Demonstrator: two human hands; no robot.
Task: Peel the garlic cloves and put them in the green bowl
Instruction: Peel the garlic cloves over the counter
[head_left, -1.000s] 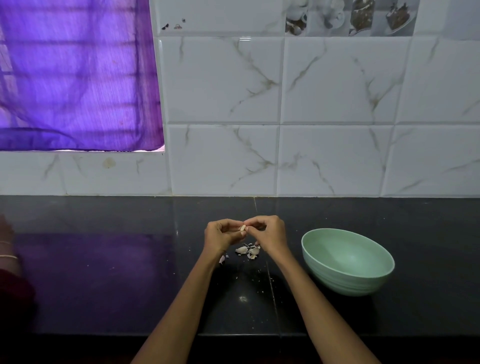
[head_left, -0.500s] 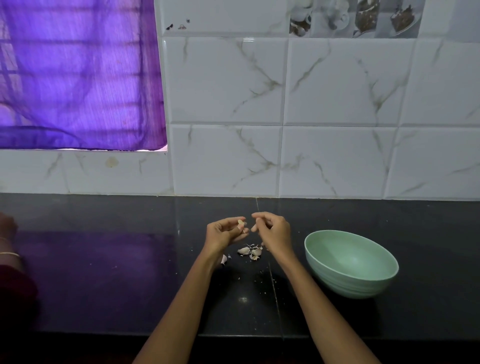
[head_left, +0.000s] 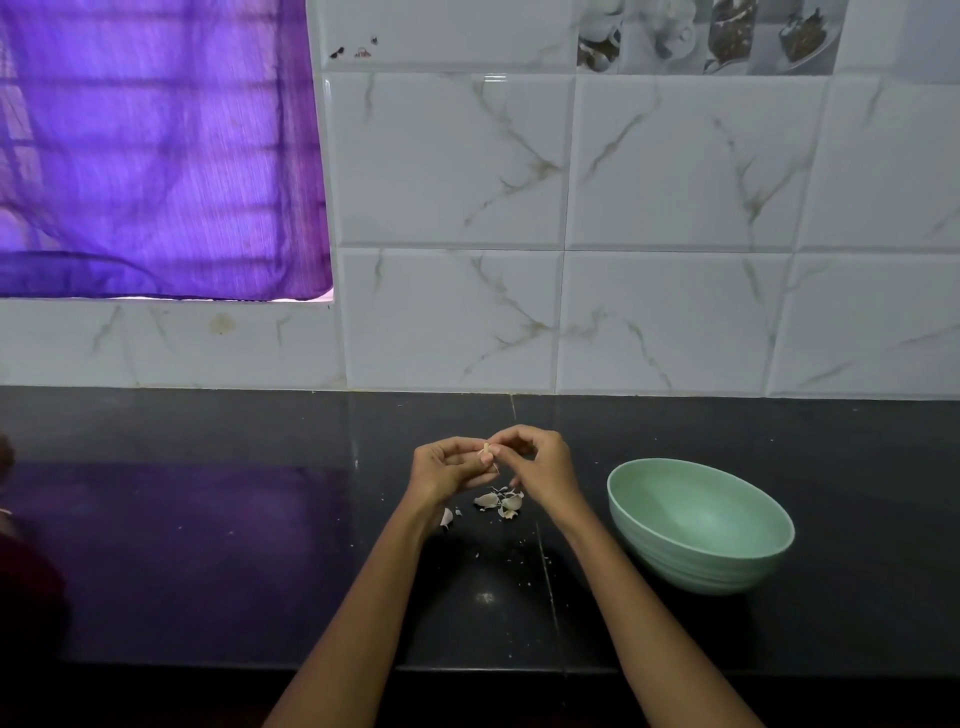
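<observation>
Above the black counter (head_left: 208, 571), my left hand (head_left: 447, 470) holds a small garlic clove (head_left: 485, 453) between thumb and fingers. My right hand (head_left: 540, 467) meets it from the right, its fingertips pinching the clove's skin, and a thin strip of peel hangs down between the hands. Just below them on the counter lie loose garlic pieces and peels (head_left: 500, 502), with one more piece (head_left: 445, 517) beside my left wrist. The green bowl (head_left: 769, 558) stands to the right of my right hand and looks empty inside.
A white marble-patterned tile wall (head_left: 623, 208) rises behind the counter. A purple curtain (head_left: 156, 145) covers a window at upper left. Part of another person shows at the far left edge (head_left: 21, 571). Small peel crumbs dot the counter near its front edge.
My hands drew slightly apart half a second ago and have come back together on the clove. A strip of peel now hangs between them.
</observation>
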